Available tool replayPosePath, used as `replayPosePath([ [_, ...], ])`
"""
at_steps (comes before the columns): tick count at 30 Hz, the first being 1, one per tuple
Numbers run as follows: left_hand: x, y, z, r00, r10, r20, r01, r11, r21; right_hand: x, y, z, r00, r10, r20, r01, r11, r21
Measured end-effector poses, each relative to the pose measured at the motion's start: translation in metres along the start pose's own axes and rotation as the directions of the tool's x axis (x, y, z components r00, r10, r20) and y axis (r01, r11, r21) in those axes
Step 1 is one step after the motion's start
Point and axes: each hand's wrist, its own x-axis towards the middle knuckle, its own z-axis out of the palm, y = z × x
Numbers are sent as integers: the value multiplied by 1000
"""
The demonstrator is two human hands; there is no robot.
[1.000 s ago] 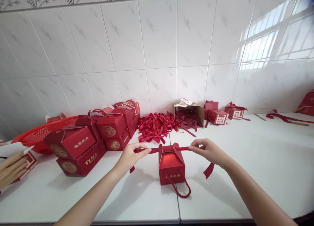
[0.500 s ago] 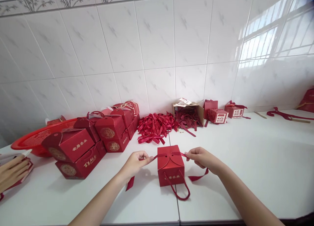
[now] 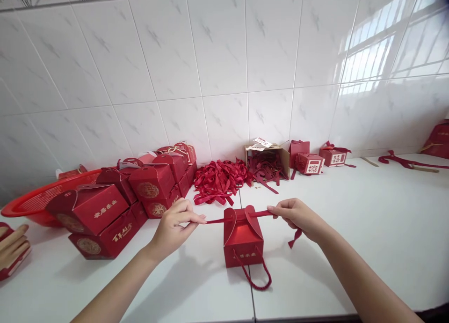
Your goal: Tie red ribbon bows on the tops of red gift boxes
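Observation:
A red gift box (image 3: 243,248) stands on the white table in front of me, with a twisted red cord handle (image 3: 261,285) hanging down its near side. Its curved top flaps are raised, and a red ribbon (image 3: 214,221) passes through them. To the left of the box, my left hand (image 3: 178,224) pinches one end of this ribbon. On the other side my right hand (image 3: 294,216) grips it between thumb and fingers, and a loose tail dangles below. Between both hands the ribbon is stretched nearly straight.
Stacked red boxes (image 3: 105,210) stand at left by a red plastic basket (image 3: 31,201). A heap of red ribbons (image 3: 220,178) and a ribbon-filled carton (image 3: 285,164) lie by the wall. Small boxes (image 3: 335,157) sit further right. Another person's hand (image 3: 14,248) is at far left.
Both hands have risen and moved apart, the left one more to the left. The ribbon is tauter, and the box's top flaps have lifted from flat to raised.

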Motion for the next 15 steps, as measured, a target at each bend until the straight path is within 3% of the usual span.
replayPosePath([
  [5, -18, -15, 19, 994, -111, 0, 111, 993, 48, 5, 18, 8, 995, 57, 80, -49, 993, -106],
  [8, -36, -21, 34, 976, -174, 133, 170, 985, 41, 3, 28, 13, 991, 61, 122, -46, 991, -126],
  [10, -46, -20, 36, 958, -226, 176, 208, 972, 113, -2, 30, 12, 999, 25, 26, -20, 986, -166],
  [13, -52, -6, 27, 921, -388, -17, 377, 881, 286, -18, 24, 7, 954, -75, -292, -21, 950, -313],
  [14, -53, 1, 22, 897, -438, -60, 434, 848, 305, -24, 21, 6, 943, -96, -319, -23, 937, -349],
  [15, -53, 8, 19, 875, -483, -37, 472, 831, 294, -30, 19, 7, 956, -94, -276, -14, 931, -366],
])
